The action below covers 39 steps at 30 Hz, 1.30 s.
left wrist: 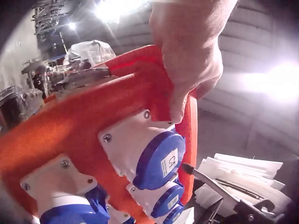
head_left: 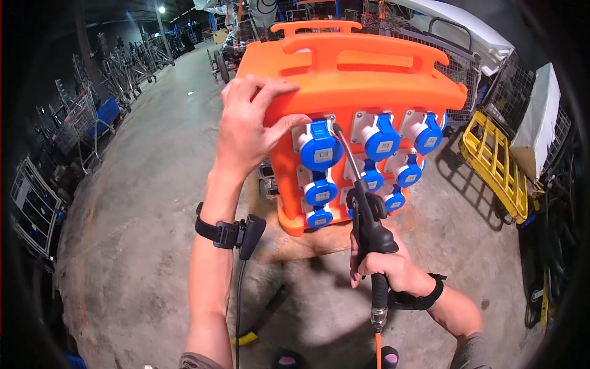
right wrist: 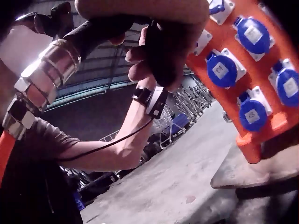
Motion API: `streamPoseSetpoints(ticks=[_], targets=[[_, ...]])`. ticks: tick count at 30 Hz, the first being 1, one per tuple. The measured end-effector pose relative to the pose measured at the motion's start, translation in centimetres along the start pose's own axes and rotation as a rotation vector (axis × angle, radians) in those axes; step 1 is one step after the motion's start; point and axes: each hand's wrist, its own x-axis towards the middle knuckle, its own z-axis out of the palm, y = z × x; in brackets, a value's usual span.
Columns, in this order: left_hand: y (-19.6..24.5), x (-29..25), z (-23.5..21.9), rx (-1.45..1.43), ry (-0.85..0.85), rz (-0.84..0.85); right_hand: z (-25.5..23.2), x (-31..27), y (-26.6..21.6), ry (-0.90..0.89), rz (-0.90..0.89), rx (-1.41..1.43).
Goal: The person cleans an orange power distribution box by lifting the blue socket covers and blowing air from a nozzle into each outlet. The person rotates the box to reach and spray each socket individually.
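An orange plastic power box [head_left: 369, 89] stands upright, its front set with rows of blue-capped sockets. My left hand [head_left: 243, 126] grips the box's upper left corner, fingers over the top edge and thumb beneath the lip. That thumb lies beside the top left socket [head_left: 319, 150], whose blue lid is down. My right hand [head_left: 393, 261] holds a black air blow gun [head_left: 369, 221] by its handle. The gun's thin metal nozzle [head_left: 347, 150] points up, with its dark tip close by the right side of that same socket. In the left wrist view, the nozzle tip [left wrist: 188, 169] appears near the labelled blue lid.
An orange hose [head_left: 378, 353] runs down from the gun's metal coupling. On the right are a yellow metal frame [head_left: 491, 163] and wire mesh cages. Carts and stands line the left side. A cable [head_left: 238, 307] hangs from my left wrist camera.
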Motion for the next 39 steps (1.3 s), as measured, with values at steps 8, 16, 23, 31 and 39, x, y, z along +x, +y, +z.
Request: streamPoseSetpoints(ticks=[8,16,23,31,39], targets=[[-3.5,-0.5,1.6,-0.348,0.248,-0.346,3.7,1.8,0.4,-0.116,-0.053,-0.175],[-2.9,-1.0,3.0,-0.537,0.382,-0.447,4.6,6.5,1.1,0.072,-0.121,-0.411],[-3.5,-1.8,3.0,-0.575,0.383,-0.397,2.2,5.3,2.5,0.070,0.024,-0.837],[-3.2,-2.0,3.4,-0.575,0.353,-0.395,1.4,2.1,7.4,0.118,-0.086,-0.744],[-3.1,-1.7,4.3,-0.742,0.485,-0.439,2.9,2.2,1.7,0.022,-0.352,-0.608]])
